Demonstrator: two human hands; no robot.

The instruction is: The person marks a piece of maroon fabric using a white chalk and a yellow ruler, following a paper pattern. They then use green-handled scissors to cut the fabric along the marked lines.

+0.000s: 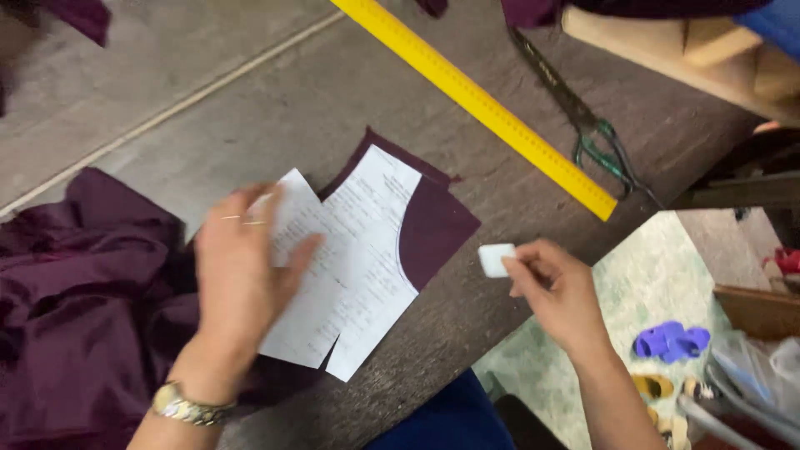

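Note:
My left hand (242,275) lies flat, fingers spread, on a white paper pattern piece (354,258) with faint print. The paper rests on a cut piece of dark purple fabric (437,225) on the grey wooden table (317,100). My right hand (558,287) hovers just right of the fabric, near the table's edge, and pinches a small white block of tailor's chalk (495,259) between thumb and fingers. A gold watch sits on my left wrist.
A heap of purple cloth (83,308) lies at the left. A long yellow ruler (483,104) runs diagonally across the table, with green-handled scissors (583,125) beside it. Wooden furniture stands at the top right. Purple sandals (671,340) and clutter lie on the floor below.

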